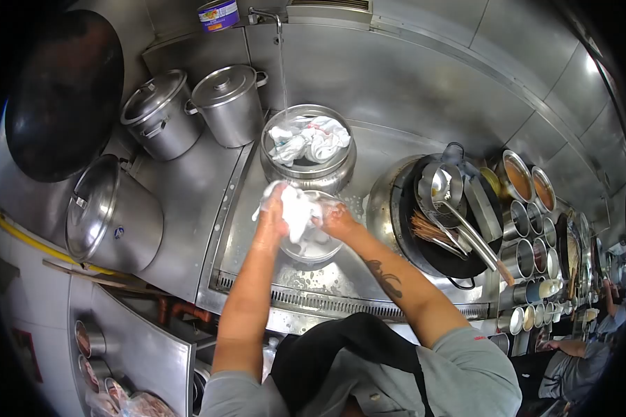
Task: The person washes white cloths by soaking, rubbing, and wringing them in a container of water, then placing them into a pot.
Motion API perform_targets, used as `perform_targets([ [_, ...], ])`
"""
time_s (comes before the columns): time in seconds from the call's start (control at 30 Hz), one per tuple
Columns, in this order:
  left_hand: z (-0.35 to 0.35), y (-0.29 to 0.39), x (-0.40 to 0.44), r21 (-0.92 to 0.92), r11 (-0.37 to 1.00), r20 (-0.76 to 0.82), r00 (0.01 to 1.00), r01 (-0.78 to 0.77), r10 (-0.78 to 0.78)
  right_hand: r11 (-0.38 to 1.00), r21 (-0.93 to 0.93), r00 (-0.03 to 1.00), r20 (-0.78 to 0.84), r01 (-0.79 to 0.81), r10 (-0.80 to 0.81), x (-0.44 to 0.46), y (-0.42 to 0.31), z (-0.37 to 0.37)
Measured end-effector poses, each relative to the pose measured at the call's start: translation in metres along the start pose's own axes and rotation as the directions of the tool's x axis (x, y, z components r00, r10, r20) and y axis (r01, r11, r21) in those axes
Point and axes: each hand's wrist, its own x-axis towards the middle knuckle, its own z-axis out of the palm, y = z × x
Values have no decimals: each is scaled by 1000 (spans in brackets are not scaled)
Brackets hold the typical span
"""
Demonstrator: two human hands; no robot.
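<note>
My left hand (pixel 274 213) is closed around a wet white cloth (pixel 297 214), which is bunched up and looks covered in suds. On the other side, my right hand (pixel 335 221) has its fingers closed on the cloth's edge, with the fingertips partly hidden. Both hands are above a metal bowl (pixel 311 251) holding cloudy liquid. Just behind it stands a round steel pot (pixel 306 182) with more white cloths (pixel 318 142) heaped inside. A thin stream of water falls from a faucet (pixel 278 28) into that pot.
Lidded stockpots (pixel 233 104) stand at the left, beside a large dark wok (pixel 62 97). To the right, a black wok (pixel 435 260) holds a ladle (pixel 474 243) and a bamboo brush (pixel 431 228). Several seasoning containers (pixel 518 260) line the far right, where another person (pixel 581 368) is partly visible.
</note>
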Motion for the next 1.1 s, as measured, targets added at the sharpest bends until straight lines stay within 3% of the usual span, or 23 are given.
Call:
perform_targets([
  [0.03,9,12,-11,109,994,-50,999,6,-1,992,-66,984,132,-108,116,-8,7,-2],
  [0.1,26,31,-26,316,948,-144,990,38,9,999,-52,995,95,-11,16,-18,8,-11],
  [0.17,0,16,9,707,706,-207,945,-34,252,997,69,996,80,19,-24,-14,1,-18],
  [0.23,-2,10,18,816,564,-112,923,-125,367,973,229,1000,11,13,-16,1,-14,-18],
  [0.27,15,11,6,767,606,-33,930,-211,366,961,275,998,-60,37,-21,6,-24,-16],
  [0.33,71,33,-48,603,758,80,963,-251,256,865,470,984,59,-177,169,21,-40,-16],
  [0.37,85,47,-65,520,795,80,944,-313,319,786,550,959,133,-281,249,25,-43,-17],
  [0.47,102,91,-100,177,885,50,902,-431,429,641,696,837,-104,-324,537,8,-6,8],
  [0.53,76,115,-110,-31,887,77,884,-460,461,190,972,900,44,-140,434,1,41,2],
  [0.57,59,116,-109,-73,861,107,854,-504,509,-26,987,818,147,-159,556,0,36,-17],
  [0.6,48,107,-105,-80,872,57,871,-482,487,-256,967,805,161,-11,571,6,30,-33],
  [0.63,30,95,-90,-91,941,66,941,-326,332,-463,874,793,178,144,583,11,20,-52],
  [0.7,10,49,-68,-40,976,152,964,-214,218,-422,893,763,161,157,626,25,-6,-61],
  [0.73,-3,21,-45,-132,987,261,957,-94,126,-401,902,748,155,159,645,34,-20,-59],
  [0.77,7,-1,-41,-97,995,171,985,-16,32,-224,971,717,102,77,690,41,-36,-52],
  [0.8,14,-21,-32,-155,987,249,968,31,9,-98,992,590,125,-78,798,48,-70,-53],
  [0.83,10,-42,-15,-67,996,74,995,-64,69,239,946,777,19,-217,629,43,-69,-36],
  [0.87,0,-47,4,-278,959,515,835,-53,195,638,745,915,-96,-195,392,38,-69,-19],
  [0.9,-8,-47,15,-448,892,797,480,62,367,861,509,970,-195,-24,143,33,-68,-3],
  [0.93,-15,-39,5,-236,941,574,747,-242,336,973,189,958,-276,131,-76,19,-46,15],
  [0.97,-22,-30,-5,131,942,281,923,-310,264,947,-160,908,-278,277,-313,8,-18,31],
  [1.03,7,5,-22,-211,977,65,998,26,-13,978,-195,982,-150,81,-111,-4,3,23],
  [1.1,20,32,-42,-50,998,-39,999,-24,22,988,-148,993,-117,-40,22,-11,14,8],
])
